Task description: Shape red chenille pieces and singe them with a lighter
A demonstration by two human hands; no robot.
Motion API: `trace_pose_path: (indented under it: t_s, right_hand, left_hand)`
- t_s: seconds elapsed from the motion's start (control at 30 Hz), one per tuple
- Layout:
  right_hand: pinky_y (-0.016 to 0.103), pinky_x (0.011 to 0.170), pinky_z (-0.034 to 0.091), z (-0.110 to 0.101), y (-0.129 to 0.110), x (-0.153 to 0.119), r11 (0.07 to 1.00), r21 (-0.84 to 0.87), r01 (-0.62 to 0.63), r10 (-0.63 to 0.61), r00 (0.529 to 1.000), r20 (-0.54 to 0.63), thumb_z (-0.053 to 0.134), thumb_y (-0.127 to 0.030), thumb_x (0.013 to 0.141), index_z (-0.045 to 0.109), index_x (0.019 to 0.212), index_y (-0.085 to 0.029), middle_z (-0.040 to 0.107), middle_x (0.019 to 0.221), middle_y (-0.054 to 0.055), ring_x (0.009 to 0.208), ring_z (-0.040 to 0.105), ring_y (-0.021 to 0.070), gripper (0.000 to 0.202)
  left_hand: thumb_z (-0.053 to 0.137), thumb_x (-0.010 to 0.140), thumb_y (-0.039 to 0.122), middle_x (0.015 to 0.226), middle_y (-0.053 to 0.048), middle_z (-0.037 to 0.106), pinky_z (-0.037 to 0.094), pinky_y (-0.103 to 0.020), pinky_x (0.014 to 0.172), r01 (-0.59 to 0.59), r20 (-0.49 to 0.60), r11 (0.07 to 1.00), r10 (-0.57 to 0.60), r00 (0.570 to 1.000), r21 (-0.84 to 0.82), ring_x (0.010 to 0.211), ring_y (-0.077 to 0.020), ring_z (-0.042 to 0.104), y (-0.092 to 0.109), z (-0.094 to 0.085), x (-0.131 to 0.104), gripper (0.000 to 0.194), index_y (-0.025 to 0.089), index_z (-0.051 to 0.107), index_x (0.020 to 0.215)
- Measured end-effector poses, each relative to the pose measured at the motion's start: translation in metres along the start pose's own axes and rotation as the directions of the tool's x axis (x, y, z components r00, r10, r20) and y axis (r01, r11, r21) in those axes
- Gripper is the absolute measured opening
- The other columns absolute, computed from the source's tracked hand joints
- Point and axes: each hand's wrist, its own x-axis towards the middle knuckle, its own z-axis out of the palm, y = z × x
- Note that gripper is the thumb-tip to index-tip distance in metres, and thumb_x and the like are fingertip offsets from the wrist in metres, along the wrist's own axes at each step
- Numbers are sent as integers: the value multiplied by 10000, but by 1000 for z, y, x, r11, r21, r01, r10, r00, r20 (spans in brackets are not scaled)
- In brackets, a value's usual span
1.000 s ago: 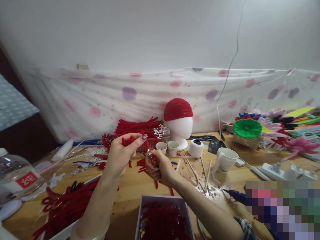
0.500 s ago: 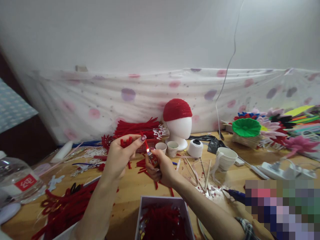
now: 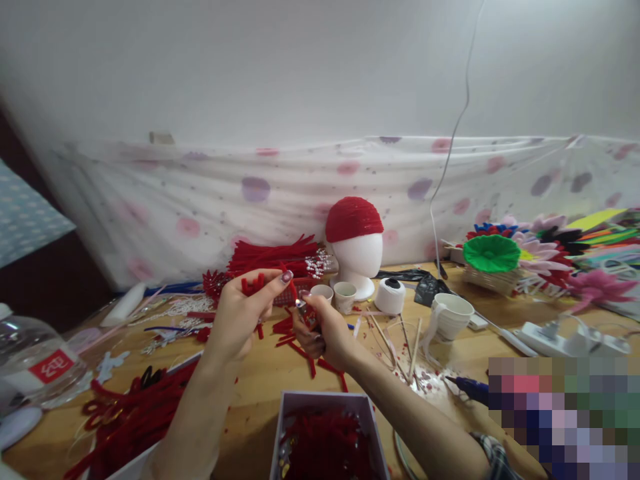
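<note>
Several short red fuzzy stems (image 3: 255, 285) are held in my left hand (image 3: 247, 303), one pinched between thumb and finger with its end pointing toward the lighter. My right hand (image 3: 323, 327) is wrapped round a lighter (image 3: 307, 315), its thumb on the top and a small glow at its tip. The lighter's tip is just below the pinched stem's end. Under my hands, loose red pieces (image 3: 285, 328) lie on the wooden table (image 3: 250, 400). A white box (image 3: 285, 433) of red pieces stands at the near edge.
Behind stand a white foam head (image 3: 357, 257) with a red cap, small cups (image 3: 345, 297) and a thread cone (image 3: 390, 297). A larger cup (image 3: 450, 317) is right. A plastic bottle (image 3: 45, 360) and a box of red stems (image 3: 145, 413) are left.
The flame at the lighter's tip has shrunk to a small glow. My right hand has shifted slightly to the right, with the lighter in it. My left hand has hardly moved.
</note>
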Motion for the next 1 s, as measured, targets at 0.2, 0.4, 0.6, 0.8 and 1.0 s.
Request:
trace_pose_path:
  t_s: [0.2,0.4,0.6,0.8,1.0]
  right_hand:
    - [175,329,63,-15,-18,-2,985,130,110,-80,974,-210,325,-571,906,357,504,-211,210,386,-81,363,70,57,540]
    - [172,327,115,-32,-38,-12,948,139,285,-240,932,-272,441,-654,852,357,514,-210,214,409,-88,371,92,55,564]
    - [181,352,121,-28,-37,-17,953,-148,263,-286,945,-161,554,-695,795,455,548,-195,239,424,-97,380,135,49,566]
    - [203,479,357,-14,-32,-29,746,-572,340,-416,909,-4,788,-394,736,645,701,-144,541,599,-17,546,453,93,290]
    - [243,579,434,-17,-30,-26,697,-608,380,-462,887,24,728,-331,784,706,785,-140,657,703,25,629,555,129,193]
  left_hand:
    - [851,556,406,426,124,335,146,-190,382,66,57,996,-70,996,68,380,-25,191,3,-4,-1,360,155,678,746]
    - [756,684,342,594,26,597,350,-230,549,-32,567,713,-528,633,700,558,-102,458,10,-16,-2,226,151,771,804]
    - [661,779,378,647,30,531,317,-217,512,-32,578,708,-549,604,706,566,-104,410,1,-13,1,243,158,715,867]
    - [583,831,392,591,94,335,197,-196,429,96,498,746,-528,688,659,485,-80,237,-5,-17,1,198,203,526,855]
    - [549,852,339,604,96,369,210,-185,424,111,486,756,-519,703,646,472,-77,253,-4,-17,-2,237,204,564,1045]
